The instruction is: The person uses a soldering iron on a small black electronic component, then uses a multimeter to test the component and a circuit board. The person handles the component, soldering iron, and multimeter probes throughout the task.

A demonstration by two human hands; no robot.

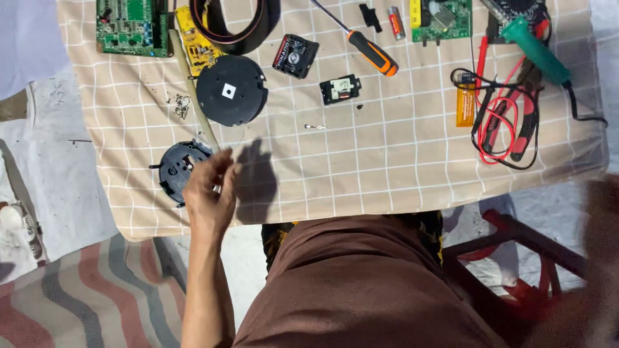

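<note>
Head view shows our left hand (pixel 209 196) raised over the near left edge of the surface (pixel 387 167), which is covered by a beige checked cloth. Its fingers (pixel 222 164) are loosely curled and drawn together at the tips; whether they pinch anything small we cannot tell. Just beside the hand, to its left and partly hidden by it, lies a round black mechanism housing (pixel 177 169). A larger black disc (pixel 231 90) with a white square at its centre lies beyond it, with a pale strip running between the two. Near the disc sits a small heap of screws (pixel 182 105). Farther off are an orange-handled screwdriver (pixel 371 51), two green circuit boards (pixel 132 26), and red and black probe leads (pixel 509 122). Our right hand (pixel 596 258) is only a dark blur at the right edge, well apart from everything on the surface; its grip cannot be made out.
</note>
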